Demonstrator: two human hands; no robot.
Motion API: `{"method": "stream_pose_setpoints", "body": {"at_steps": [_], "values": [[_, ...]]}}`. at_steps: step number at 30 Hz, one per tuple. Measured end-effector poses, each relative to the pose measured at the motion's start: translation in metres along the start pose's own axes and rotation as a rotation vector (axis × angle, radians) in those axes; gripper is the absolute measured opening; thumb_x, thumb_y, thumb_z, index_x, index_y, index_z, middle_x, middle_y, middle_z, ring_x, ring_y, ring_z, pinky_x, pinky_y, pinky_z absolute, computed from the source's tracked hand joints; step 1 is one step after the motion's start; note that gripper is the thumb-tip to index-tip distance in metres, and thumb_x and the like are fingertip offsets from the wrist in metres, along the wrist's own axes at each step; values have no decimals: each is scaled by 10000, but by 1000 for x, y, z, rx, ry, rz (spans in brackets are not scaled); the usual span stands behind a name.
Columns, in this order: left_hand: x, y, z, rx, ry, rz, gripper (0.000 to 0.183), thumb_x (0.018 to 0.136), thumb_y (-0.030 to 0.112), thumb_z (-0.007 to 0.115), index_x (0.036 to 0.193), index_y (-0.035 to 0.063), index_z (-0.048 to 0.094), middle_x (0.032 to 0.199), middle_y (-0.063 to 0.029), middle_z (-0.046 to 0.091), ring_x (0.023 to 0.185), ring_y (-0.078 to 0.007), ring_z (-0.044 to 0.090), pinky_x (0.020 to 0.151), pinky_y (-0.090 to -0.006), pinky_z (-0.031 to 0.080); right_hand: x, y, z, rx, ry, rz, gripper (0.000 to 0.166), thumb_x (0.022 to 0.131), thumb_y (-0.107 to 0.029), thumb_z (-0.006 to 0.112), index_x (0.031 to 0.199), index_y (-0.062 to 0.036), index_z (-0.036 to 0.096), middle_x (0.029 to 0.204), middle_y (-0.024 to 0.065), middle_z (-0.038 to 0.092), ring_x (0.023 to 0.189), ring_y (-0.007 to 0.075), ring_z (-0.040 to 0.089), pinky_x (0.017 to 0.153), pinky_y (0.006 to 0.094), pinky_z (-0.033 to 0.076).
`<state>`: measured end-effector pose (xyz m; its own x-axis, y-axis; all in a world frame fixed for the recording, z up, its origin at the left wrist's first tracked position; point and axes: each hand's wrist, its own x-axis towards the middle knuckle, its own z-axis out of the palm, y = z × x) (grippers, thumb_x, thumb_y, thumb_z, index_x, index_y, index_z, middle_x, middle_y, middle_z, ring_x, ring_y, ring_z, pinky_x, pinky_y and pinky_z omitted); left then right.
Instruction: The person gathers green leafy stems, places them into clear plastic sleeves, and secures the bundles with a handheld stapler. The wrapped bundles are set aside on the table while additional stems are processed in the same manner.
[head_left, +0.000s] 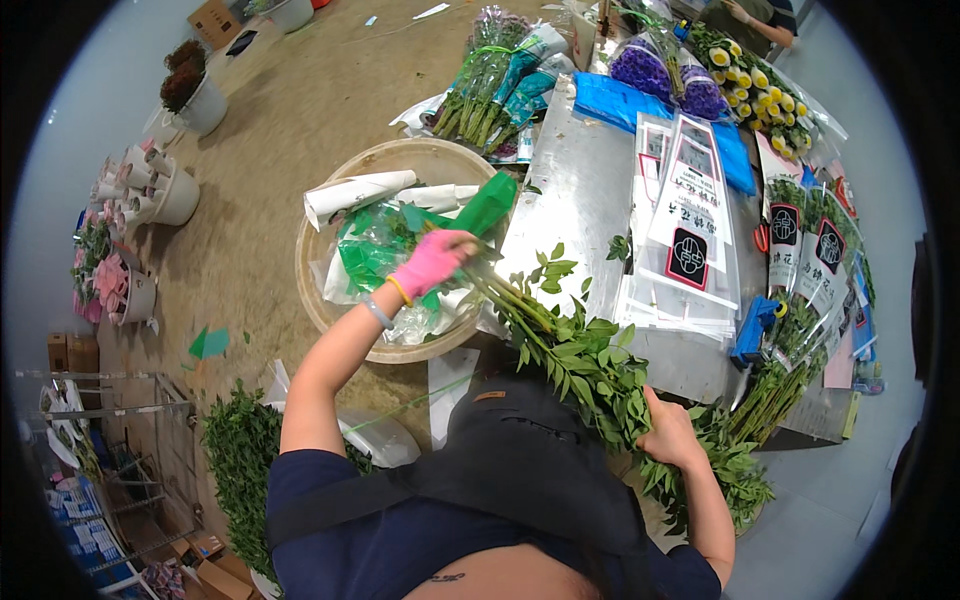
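Note:
A bunch of leafy green stems (577, 356) slants across my front, with bare stalks at its upper left end. My left hand (436, 261), in a pink glove with a yellow cuff, curls around those stalks above a round tub (311, 300). Motion blur softens its fingertips. Bare and further down, my right hand (670, 427) grips the leafy part, and foliage hangs out beyond it. Inside the tub lie white paper rolls (367, 196), green wrapping (484, 206) and clear plastic film.
A metal table (566, 225) carries printed flower sleeves (686, 217), a blue tape dispenser (757, 330), red-handled scissors (761, 235) and wrapped bunches (806, 247). Purple flowers (641, 67) and yellow-white flowers (761, 97) lie at its far end. Leafy greenery (240, 465) stands low left, beside a wire rack (112, 409).

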<state>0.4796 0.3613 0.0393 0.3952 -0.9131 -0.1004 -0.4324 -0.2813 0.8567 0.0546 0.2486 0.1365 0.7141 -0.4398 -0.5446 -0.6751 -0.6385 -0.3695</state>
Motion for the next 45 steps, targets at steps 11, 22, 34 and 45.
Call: {"method": "stream_pose_setpoints", "body": {"at_steps": [11,22,34,45], "values": [[52,-175,-100,-461,779,-316,343,809,90,603,1118,-32,519,1020,-122,589,883,-215,557,792,-341,450,-6,-7,34,118,95,-31,758,602,-88,686,1299,-12,401,933,191,615,855,383,594,735,434,479],[13,72,88,-949,-663,277,967,742,648,596,1408,23,279,1383,-137,415,1279,-248,405,1090,-401,296,-36,63,94,1322,-271,-96,518,671,-20,704,1172,-24,571,1131,41,595,983,123,520,843,317,451],[86,-47,39,637,459,-146,251,836,213,476,972,47,605,940,-220,641,902,-394,614,757,-470,482,-102,121,161,1636,-259,-12,255,903,-123,550,1147,-52,578,1008,5,592,814,98,537,648,262,448],[115,62,300,686,-182,504,214,733,195,634,923,98,642,876,-120,649,859,-306,607,748,-412,475,-134,205,227,1998,223,67,500,914,-360,566,1295,-56,455,1173,40,562,1006,174,551,807,324,465]]}}
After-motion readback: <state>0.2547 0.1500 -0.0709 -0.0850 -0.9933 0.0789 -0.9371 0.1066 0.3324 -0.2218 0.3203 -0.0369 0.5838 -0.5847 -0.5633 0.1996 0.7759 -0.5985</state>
